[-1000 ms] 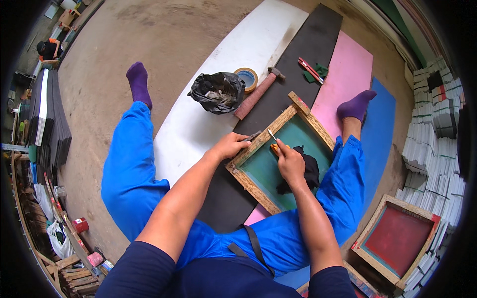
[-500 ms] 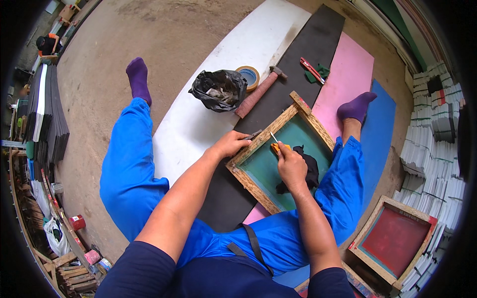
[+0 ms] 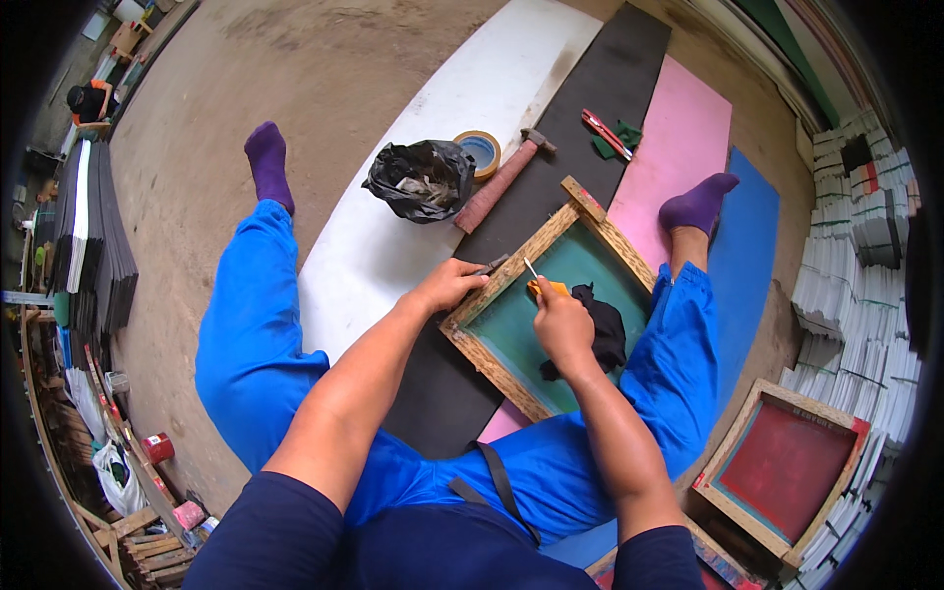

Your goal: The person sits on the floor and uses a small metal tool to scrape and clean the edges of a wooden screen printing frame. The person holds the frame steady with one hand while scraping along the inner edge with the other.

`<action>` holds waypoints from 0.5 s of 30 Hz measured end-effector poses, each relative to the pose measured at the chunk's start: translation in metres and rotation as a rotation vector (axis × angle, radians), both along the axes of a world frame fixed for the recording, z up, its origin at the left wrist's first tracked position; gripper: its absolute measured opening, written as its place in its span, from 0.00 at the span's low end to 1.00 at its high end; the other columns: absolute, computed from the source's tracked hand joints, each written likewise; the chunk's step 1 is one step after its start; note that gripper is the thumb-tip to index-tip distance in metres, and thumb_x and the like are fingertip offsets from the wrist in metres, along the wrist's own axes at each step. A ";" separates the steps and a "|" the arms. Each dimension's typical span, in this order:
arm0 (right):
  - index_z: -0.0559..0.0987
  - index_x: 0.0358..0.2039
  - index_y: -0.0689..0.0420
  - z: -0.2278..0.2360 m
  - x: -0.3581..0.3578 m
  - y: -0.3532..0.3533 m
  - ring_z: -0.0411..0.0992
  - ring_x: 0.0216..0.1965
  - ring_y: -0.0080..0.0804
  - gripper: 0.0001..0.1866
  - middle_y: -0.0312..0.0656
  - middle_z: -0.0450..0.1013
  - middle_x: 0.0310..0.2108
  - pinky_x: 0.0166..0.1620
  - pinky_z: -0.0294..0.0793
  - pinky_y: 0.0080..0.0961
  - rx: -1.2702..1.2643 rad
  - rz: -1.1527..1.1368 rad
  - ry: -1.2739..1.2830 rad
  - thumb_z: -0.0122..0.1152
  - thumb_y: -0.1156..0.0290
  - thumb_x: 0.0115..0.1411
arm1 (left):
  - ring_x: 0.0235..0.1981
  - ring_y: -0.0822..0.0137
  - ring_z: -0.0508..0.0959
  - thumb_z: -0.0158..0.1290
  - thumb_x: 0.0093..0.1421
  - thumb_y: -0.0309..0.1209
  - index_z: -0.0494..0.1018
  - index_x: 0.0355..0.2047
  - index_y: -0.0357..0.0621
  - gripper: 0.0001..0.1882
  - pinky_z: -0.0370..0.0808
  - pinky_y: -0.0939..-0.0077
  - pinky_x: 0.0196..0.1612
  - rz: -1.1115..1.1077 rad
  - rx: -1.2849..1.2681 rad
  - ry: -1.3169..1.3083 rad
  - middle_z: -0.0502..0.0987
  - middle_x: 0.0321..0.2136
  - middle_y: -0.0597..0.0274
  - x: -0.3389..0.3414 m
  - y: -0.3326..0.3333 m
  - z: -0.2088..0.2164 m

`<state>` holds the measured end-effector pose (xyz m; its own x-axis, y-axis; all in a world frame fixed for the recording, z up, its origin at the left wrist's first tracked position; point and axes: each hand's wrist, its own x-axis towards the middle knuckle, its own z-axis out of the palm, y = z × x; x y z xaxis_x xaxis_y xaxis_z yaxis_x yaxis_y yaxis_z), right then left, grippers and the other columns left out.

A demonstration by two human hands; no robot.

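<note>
A wooden screen-printing frame [image 3: 509,393] with green mesh [image 3: 575,258] lies tilted between my legs. Against its left side, my left hand [image 3: 450,285] is closed round a dark grey metal tool [image 3: 491,265], whose kind I cannot make out. My right hand [image 3: 563,327] is over the mesh, closed on a thin tool with a bright metal shaft [image 3: 531,266], which looks like a screwdriver. Its tip points toward the frame's upper-left side. Next to those fingers are a yellow-orange piece [image 3: 559,288] and a crumpled black cloth [image 3: 610,339] on the mesh; the tool's handle is hidden.
Ahead lie a black plastic bag [image 3: 421,182], a tape roll [image 3: 480,152], a hammer [image 3: 501,185] and a red cutter [image 3: 608,136] on coloured sheets. A second frame with red mesh [image 3: 787,467] leans at right beside stacked white sheets [image 3: 836,285]. A person [image 3: 90,101] is far left.
The whole view has shifted slightly, so things sit a little further left. Both hands keep their grips and stay in nearly the same places at the frame.
</note>
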<state>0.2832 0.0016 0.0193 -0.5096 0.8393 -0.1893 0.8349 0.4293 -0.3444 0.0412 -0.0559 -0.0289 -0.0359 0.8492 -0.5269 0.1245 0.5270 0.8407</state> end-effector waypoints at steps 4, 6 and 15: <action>0.76 0.61 0.42 0.000 -0.005 -0.007 0.81 0.29 0.51 0.23 0.52 0.80 0.33 0.31 0.82 0.47 0.028 0.001 -0.071 0.54 0.65 0.65 | 0.16 0.75 0.70 0.58 0.64 0.43 0.76 0.58 0.37 0.27 0.66 0.74 0.20 0.008 -0.039 -0.003 0.79 0.26 0.62 -0.001 -0.001 0.006; 0.78 0.60 0.41 -0.035 0.013 0.006 0.81 0.30 0.52 0.21 0.51 0.80 0.31 0.32 0.81 0.47 -0.027 -0.072 0.355 0.55 0.64 0.66 | 0.18 0.74 0.71 0.58 0.64 0.43 0.76 0.58 0.36 0.28 0.67 0.74 0.20 -0.015 -0.049 0.044 0.79 0.28 0.61 0.003 0.006 0.008; 0.79 0.60 0.45 -0.022 0.015 0.015 0.70 0.19 0.29 0.19 0.41 0.74 0.22 0.23 0.68 0.27 -0.563 -0.349 0.523 0.58 0.63 0.69 | 0.24 0.74 0.76 0.58 0.64 0.43 0.76 0.58 0.37 0.27 0.71 0.75 0.23 -0.032 -0.062 0.019 0.82 0.33 0.62 0.000 0.003 0.000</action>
<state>0.2985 0.0162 -0.0023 -0.3772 0.8157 -0.4386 0.5615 -0.1751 -0.8087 0.0409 -0.0531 -0.0287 -0.0199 0.8159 -0.5779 0.1575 0.5734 0.8040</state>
